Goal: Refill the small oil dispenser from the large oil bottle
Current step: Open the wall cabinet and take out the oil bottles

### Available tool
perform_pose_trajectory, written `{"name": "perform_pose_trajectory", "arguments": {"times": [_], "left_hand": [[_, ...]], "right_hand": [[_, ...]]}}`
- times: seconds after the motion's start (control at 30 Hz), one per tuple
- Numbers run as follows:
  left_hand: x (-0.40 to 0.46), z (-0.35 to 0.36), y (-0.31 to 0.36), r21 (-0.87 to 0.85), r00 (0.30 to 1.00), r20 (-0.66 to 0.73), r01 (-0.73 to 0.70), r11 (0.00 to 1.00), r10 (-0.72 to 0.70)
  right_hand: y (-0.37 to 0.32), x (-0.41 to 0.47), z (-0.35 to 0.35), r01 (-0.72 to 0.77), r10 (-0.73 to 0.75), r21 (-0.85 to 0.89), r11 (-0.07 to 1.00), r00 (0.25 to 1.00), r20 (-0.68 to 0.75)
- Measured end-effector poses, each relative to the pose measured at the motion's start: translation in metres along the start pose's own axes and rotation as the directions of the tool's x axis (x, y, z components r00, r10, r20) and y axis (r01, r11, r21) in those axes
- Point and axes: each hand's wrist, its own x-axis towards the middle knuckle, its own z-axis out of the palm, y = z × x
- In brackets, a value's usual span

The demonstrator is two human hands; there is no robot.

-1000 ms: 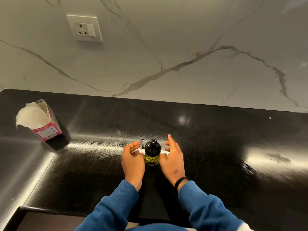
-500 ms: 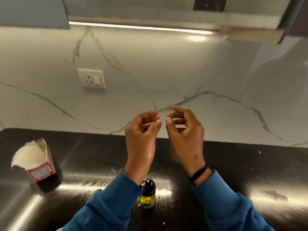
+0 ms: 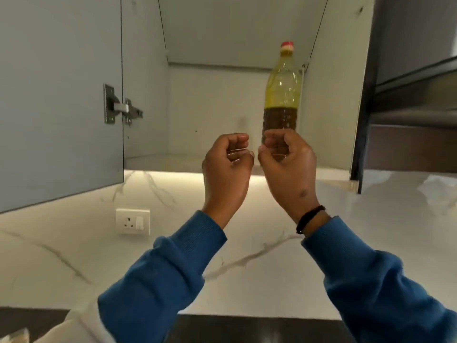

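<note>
From the head camera, the large oil bottle stands upright on the shelf of an open wall cupboard, capped in red, with yellow oil in it. The left hand and right hand are raised side by side before the shelf, fingers curled, holding nothing; the right hand overlaps the bottle's base. Half a second ago the view showed the counter and small dispenser; both are now out of frame.
</note>
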Motion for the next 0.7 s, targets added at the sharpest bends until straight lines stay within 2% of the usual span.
{"name": "perform_pose_trajectory", "arguments": {"times": [0.1,0.17,0.3,0.4,0.5,0.7], "left_hand": [[0.026,0.012,0.001,0.055,0.999,0.051,-0.009,0.998,0.006],[0.047,0.021,0.005,0.063,0.993,0.107,0.032,0.997,-0.039],[0.076,0.040,0.006,0.084,0.967,0.182,0.165,0.983,-0.178],[0.089,0.053,0.005,0.114,0.947,0.216,0.218,0.969,-0.238],[0.097,0.062,0.005,0.145,0.926,0.260,0.244,0.959,-0.274],[0.099,0.071,-0.001,0.148,0.869,0.369,0.296,0.944,-0.331]], "right_hand": [[0.013,0.031,-0.001,-0.013,0.007,-0.088,0.996,0.998,-0.067],[0.021,0.055,0.000,-0.046,0.032,-0.142,0.989,0.995,-0.099],[0.037,0.082,-0.001,-0.233,0.222,-0.171,0.957,0.972,-0.078],[0.043,0.091,-0.003,-0.292,0.297,-0.246,0.924,0.955,-0.016],[0.045,0.098,-0.005,-0.378,0.402,-0.208,0.902,0.911,0.088],[0.044,0.101,-0.008,-0.411,0.442,-0.170,0.896,0.864,0.240]]}}
